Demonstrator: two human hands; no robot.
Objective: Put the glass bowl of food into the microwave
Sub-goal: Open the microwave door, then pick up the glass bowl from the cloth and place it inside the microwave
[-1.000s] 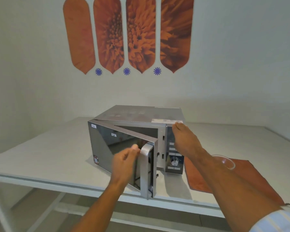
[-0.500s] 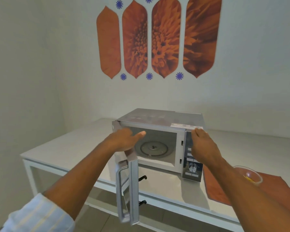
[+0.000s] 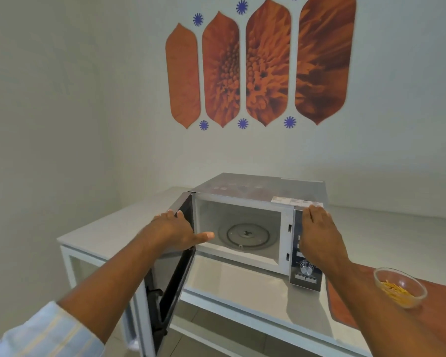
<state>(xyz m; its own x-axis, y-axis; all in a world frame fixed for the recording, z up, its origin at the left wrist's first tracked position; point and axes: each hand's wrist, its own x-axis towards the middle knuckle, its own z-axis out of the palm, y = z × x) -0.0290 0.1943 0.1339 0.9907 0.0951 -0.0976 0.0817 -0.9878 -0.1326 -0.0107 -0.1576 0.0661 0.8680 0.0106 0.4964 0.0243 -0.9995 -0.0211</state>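
Observation:
A silver microwave (image 3: 258, 188) stands on the white table (image 3: 108, 233). Its door (image 3: 177, 274) is swung wide to the left, showing the white cavity and the glass turntable (image 3: 245, 234). My left hand (image 3: 175, 234) grips the upper edge of the door, thumb pointing into the cavity. Flat against the control panel (image 3: 305, 274) at the microwave's right front rests my right hand (image 3: 319, 235), holding nothing. The glass bowl (image 3: 399, 287) with yellow food strips sits on an orange mat (image 3: 345, 310), right of the microwave and apart from both hands.
The table meets a white wall behind, which carries orange flower panels (image 3: 258, 65). Another wall closes the left side. The table's front edge (image 3: 242, 302) runs just below the microwave, and the open door overhangs it. Tiled floor shows under the table.
The door has swung from half open to wide open, my left hand moving with it from the handle to its upper edge. My right hand has stayed on the microwave's right front.

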